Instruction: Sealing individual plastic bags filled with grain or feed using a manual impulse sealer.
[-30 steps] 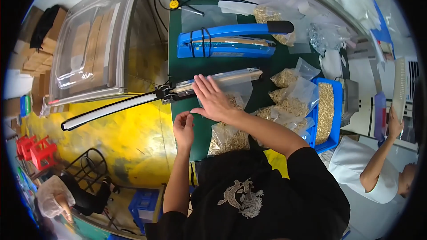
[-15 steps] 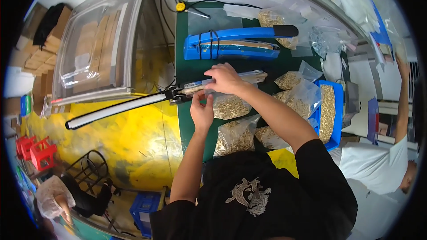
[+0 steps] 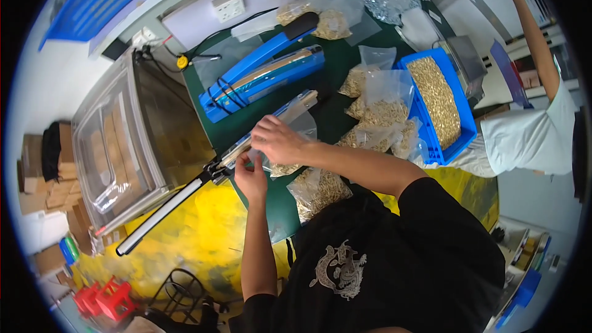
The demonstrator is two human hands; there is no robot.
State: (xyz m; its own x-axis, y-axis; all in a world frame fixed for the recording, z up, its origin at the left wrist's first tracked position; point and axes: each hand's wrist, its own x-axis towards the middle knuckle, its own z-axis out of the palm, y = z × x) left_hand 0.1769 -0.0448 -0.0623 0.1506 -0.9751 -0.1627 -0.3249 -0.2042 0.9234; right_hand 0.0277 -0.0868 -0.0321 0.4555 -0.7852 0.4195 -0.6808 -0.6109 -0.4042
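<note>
Our view's swung round since half a second back, so the open sealer (image 3: 216,171) sits at a steeper slant. Closest to us is a filled bag (image 3: 319,193); past it, the clear pellet bag (image 3: 283,169) lies by that sealer, our right forearm (image 3: 364,163) partly covering it. Blue bin (image 3: 422,118) off right, blue sealer (image 3: 271,83) farther back. Right hand (image 3: 279,140) has fingers curled, left hand (image 3: 250,177) fingertips close together, both at the bag's top; can't tell if either's pinching.

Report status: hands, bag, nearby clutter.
Left hand, right hand together at clear bag. Bag's edge at open sealer. Another filled bag close by.
</note>
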